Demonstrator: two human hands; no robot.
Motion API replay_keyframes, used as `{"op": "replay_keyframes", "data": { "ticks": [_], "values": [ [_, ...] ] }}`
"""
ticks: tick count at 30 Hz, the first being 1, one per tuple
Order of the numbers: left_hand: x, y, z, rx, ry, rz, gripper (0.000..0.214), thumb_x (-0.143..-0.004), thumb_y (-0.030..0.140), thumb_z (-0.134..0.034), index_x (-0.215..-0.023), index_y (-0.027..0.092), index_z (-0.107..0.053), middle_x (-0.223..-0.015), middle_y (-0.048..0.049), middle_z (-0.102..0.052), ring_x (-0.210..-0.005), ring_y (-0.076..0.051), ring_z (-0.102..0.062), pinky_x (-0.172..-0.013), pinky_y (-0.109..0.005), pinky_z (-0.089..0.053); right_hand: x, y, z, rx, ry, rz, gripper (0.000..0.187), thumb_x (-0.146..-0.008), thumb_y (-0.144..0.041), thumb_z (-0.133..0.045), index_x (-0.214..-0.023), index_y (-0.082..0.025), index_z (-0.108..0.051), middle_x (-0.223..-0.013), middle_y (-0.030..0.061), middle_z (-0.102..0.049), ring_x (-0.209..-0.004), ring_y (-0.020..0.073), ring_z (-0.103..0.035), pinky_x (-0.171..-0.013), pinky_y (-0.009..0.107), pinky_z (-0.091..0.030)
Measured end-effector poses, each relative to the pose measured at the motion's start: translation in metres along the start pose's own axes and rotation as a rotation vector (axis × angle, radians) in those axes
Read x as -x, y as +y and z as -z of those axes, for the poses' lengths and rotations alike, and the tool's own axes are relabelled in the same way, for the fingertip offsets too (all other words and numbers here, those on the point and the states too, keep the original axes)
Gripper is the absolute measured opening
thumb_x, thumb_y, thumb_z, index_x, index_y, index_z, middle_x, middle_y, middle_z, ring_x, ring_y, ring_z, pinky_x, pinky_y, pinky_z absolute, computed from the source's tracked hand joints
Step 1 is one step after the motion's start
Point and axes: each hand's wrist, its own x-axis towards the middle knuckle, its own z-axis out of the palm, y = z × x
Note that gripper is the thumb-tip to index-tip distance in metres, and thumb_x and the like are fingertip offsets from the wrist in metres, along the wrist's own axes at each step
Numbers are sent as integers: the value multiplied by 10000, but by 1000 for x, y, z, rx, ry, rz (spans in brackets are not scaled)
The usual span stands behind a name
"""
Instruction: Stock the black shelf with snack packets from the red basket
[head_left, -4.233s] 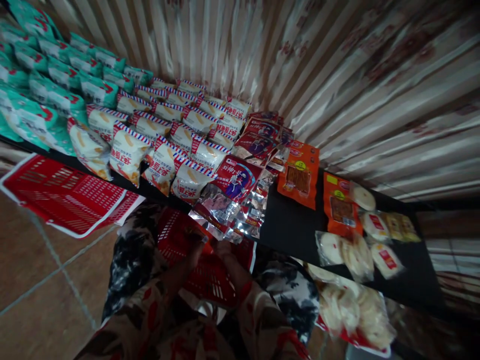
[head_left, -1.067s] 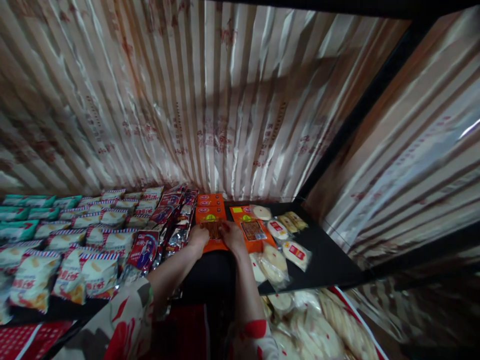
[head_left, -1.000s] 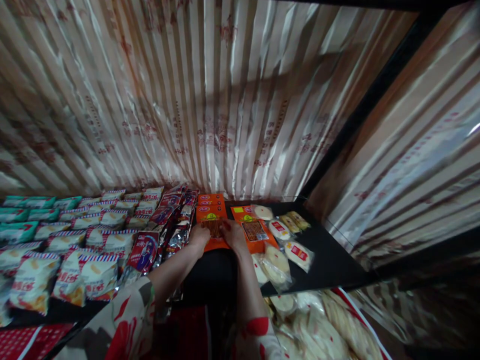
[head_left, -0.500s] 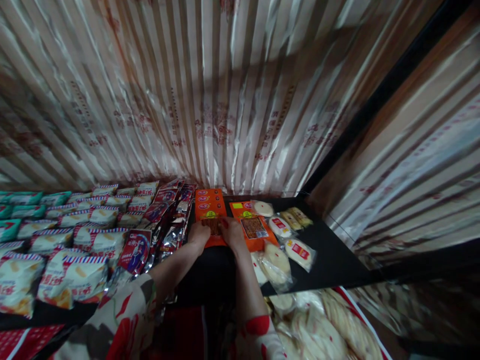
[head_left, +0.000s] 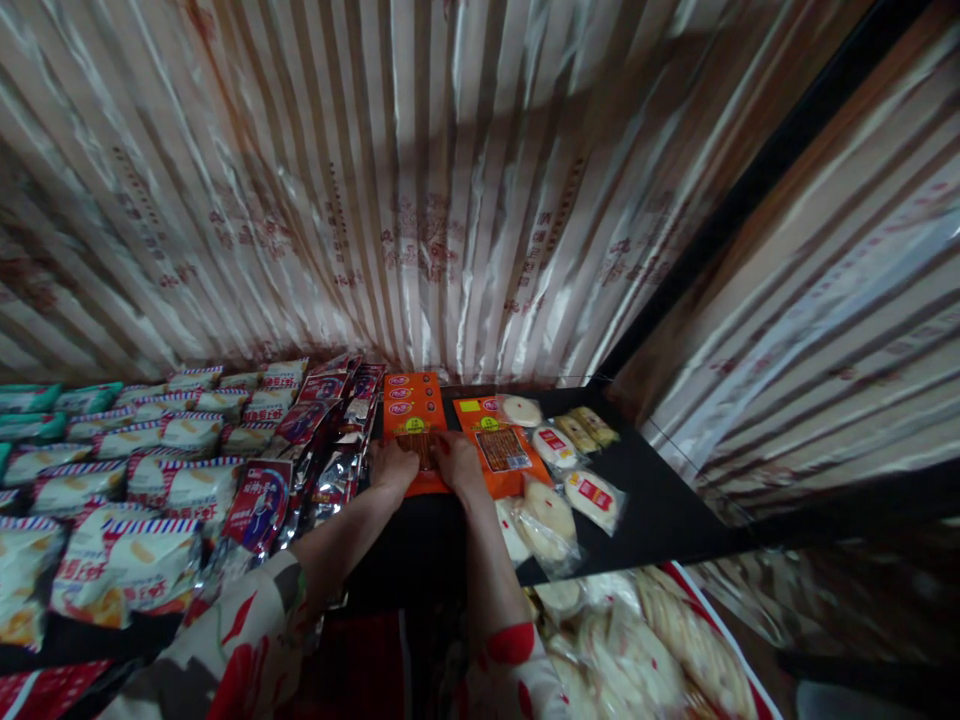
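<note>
Orange snack packets point(head_left: 414, 405) lie overlapped in a column on the black table, their printed tops showing one behind another. My left hand point(head_left: 395, 467) is closed on the left side of the front packet. On its right side my right hand point(head_left: 456, 462) grips the same packet, fingers curled in beside the clear window with brown food behind it. The fingertips are partly hidden by the hands. Just right of my right hand lies another orange packet point(head_left: 504, 450), flat and slightly turned. Shiny dark red sachets point(head_left: 341, 470) lie close to my left hand.
Rows of white snack bags point(head_left: 180, 485) and some green bags point(head_left: 88, 398) fill the left. Wrapped round flatbreads point(head_left: 551, 520) and small yellowish packs point(head_left: 589, 428) lie right. A box of flatbreads point(head_left: 630, 640) stands in front. A striped plastic curtain point(head_left: 450, 200) hangs behind.
The view has shifted slightly, so everything sits a little further left. My hands stay on the front orange packet, with little other visible movement.
</note>
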Motion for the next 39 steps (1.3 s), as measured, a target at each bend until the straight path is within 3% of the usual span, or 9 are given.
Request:
{"op": "replay_keyframes", "data": {
  "ticks": [3,6,14,25,33,39],
  "values": [
    [5,7,3,-56,11,30,465,-728,234,-502,-1166,100,-581,-1398,-200,-378,-1303,-353,-331,-1045,-438,-293,0,1,-1,19,0,4,332,-810,-167,-534,-1125,-162,-636,-1098,110,-650,-1025,182,-593,-895,240,-419],
    [5,14,4,-141,-6,-9,525,-731,228,-495,-1246,131,-522,-1446,-163,-318,-1329,-334,-284,-1064,-455,-262,-1,1,0,28,-11,8,293,-813,-177,-537,-1081,-159,-655,-1066,109,-659,-994,180,-604,-863,231,-428],
    [-21,17,-4,-266,-48,-295,542,-802,284,-454,-1342,258,-430,-1509,-18,-245,-1405,-295,-30,-1100,-478,-208,-1,0,0,44,-5,13,216,-846,-204,-502,-966,-174,-679,-968,87,-683,-924,169,-616,-802,217,-428],
    [-44,14,-15,-384,-81,-350,535,-851,344,-385,-1379,261,-372,-1509,-31,-243,-1405,-276,-79,-1117,-474,-145,4,-8,5,137,-11,-53,235,-880,-298,-468,-946,-177,-657,-979,112,-663,-888,185,-618,-760,240,-421],
    [-42,15,-15,-386,-82,-350,527,-852,332,-383,-1373,253,-374,-1515,-47,-221,-1405,-284,-75,-1114,-489,-147,9,-16,11,225,15,-39,357,-922,-319,-380,-837,-143,-679,-952,147,-677,-910,221,-623,-850,298,-397],
    [-39,16,-17,-374,-41,-369,519,-861,321,-402,-1369,216,-390,-1503,-75,-248,-1402,-296,-85,-1127,-472,-113,9,-13,9,208,52,-42,323,-916,-331,-394,-894,-168,-672,-961,122,-676,-910,207,-619,-863,294,-390]
  ]
}}
